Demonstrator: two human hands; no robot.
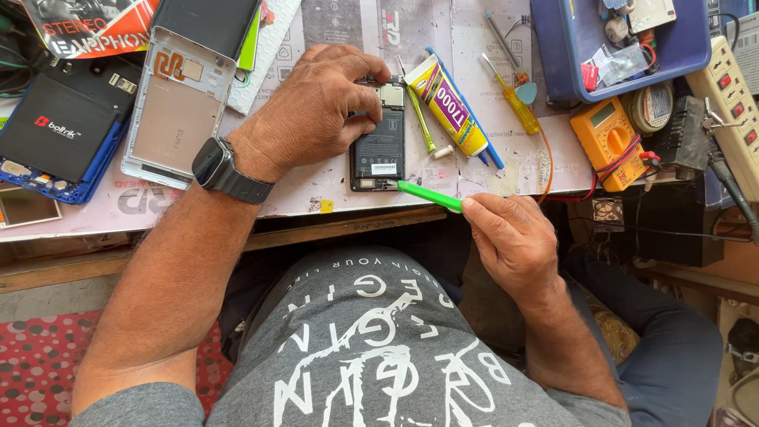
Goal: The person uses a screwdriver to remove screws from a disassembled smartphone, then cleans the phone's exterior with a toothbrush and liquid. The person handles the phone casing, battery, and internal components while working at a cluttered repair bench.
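Observation:
An opened phone (378, 150) with its black battery showing lies on the white work mat (316, 190). My left hand (312, 111), a dark watch on its wrist, presses down on the phone's upper left side. My right hand (510, 237) pinches a green plastic pry tool (427, 195), whose tip touches the phone's lower right corner.
A yellow glue tube (447, 107), a yellow screwdriver (518, 107) and a thin green tool (419, 119) lie right of the phone. A white phone frame (178, 95) lies left. An orange multimeter (613, 142), blue parts tray (624, 39) and power strip (731, 103) sit at right.

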